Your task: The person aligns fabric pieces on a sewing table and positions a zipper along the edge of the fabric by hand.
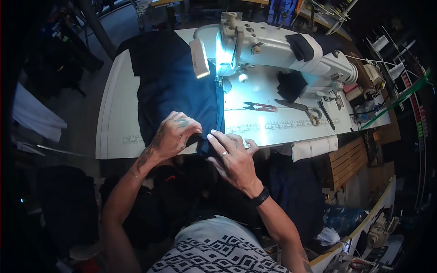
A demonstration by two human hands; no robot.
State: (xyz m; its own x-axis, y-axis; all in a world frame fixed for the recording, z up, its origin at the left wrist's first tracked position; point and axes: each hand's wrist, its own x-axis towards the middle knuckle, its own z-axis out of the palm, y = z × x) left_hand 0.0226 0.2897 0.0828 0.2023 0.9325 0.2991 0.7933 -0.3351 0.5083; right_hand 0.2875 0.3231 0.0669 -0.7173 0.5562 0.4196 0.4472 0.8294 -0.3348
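Dark navy cloth [177, 91] lies over the left part of the white sewing table, its right edge running up under the needle area of the lit sewing machine [268, 48]. At the table's front edge my left hand [175, 134] pinches the cloth, thumb and fingertips together. Just to its right, my right hand [234, 157], with a ring and a black wristband, holds the folded edge of the same cloth between thumb and fingers. The fold between both hands is partly hidden by the fingers.
Red thread snips [260, 107] and large scissors [302, 109] lie right of the machine's needle, above a ruler strip [273, 126]. A rolled white cloth [315, 148] hangs at the front edge. Thread spools [354, 93] stand at the right.
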